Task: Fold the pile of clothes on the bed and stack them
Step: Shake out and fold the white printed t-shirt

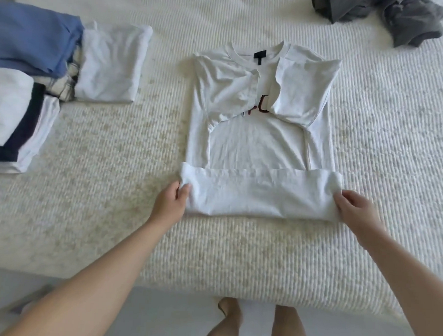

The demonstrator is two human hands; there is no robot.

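White T-shirt (260,144) flat mid-bed (116,226), hem folded up; left hand (170,203) and right hand (355,211) pinching fold's ends.

I saw the white T-shirt (257,141) lying flat on the bed (111,214), front up, collar away from me, with a dark label inside the neck. Both sleeves were folded in over the chest, partly covering dark red lettering. Its bottom hem was turned up into a wide band across the near edge, and I had each end of that band pinched, my left hand (170,203) at one end and my right hand (353,211) at the other. To the left, folded clothes lay close together: a folded white garment (110,64), a blue garment (30,37) beside it, and a white stack with a dark navy layer (16,123) nearer me. A crumpled grey garment (387,15) lay unfolded at the far right.
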